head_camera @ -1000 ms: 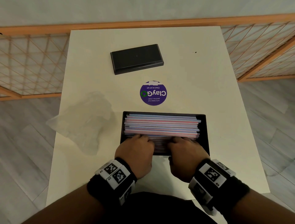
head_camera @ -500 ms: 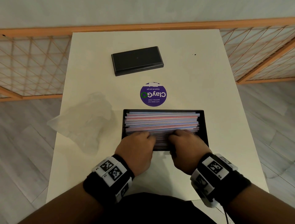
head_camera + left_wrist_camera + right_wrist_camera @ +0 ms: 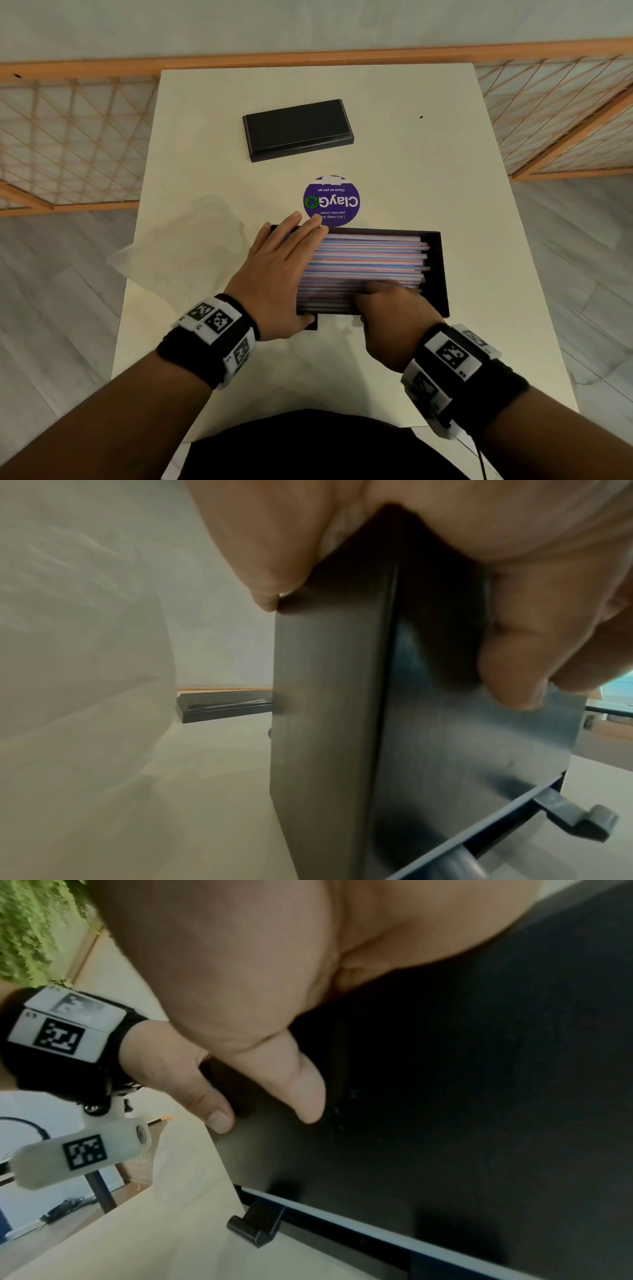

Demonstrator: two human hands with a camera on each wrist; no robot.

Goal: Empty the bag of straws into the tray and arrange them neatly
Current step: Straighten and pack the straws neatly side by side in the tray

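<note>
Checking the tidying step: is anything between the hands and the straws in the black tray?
Nothing visible. The left hand lies flat over the left end of the pink, blue and white straws in the black rectangular tray; the right hand rests on their near edge.

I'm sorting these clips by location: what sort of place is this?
Probably an office pantry or shared break area: the table carries a ClayGo sticker urging clean pantries, and a tray of drinking straws.
</note>
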